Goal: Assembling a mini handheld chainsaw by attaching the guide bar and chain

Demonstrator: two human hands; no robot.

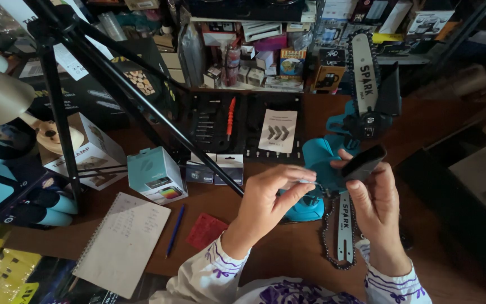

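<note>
Seen from above, a person's two hands work over a brown table (288, 253) crowded with tools and boxes. The right hand (375, 205) holds a black battery (363, 163) tilted up, fingers wrapped under it and the thumb against its near side. The left hand (265, 200) sits just left of the battery, its thumb and forefinger pinched narrowly on something small and pale that is too small to make out.

Just behind the battery stands a teal saw (361, 121), its chain bar pointing away from the person. Below the battery, a loose bar and chain (341, 228) lies flat on the table. Well left of the battery are a teal box (156, 173), a blue pen (175, 231), a red card (206, 231) and a notebook (122, 242). A black tripod (108, 73) slants across the view left of the battery. Behind and left of the battery lies an open black case (237, 126) with a white leaflet (278, 131) on it.
</note>
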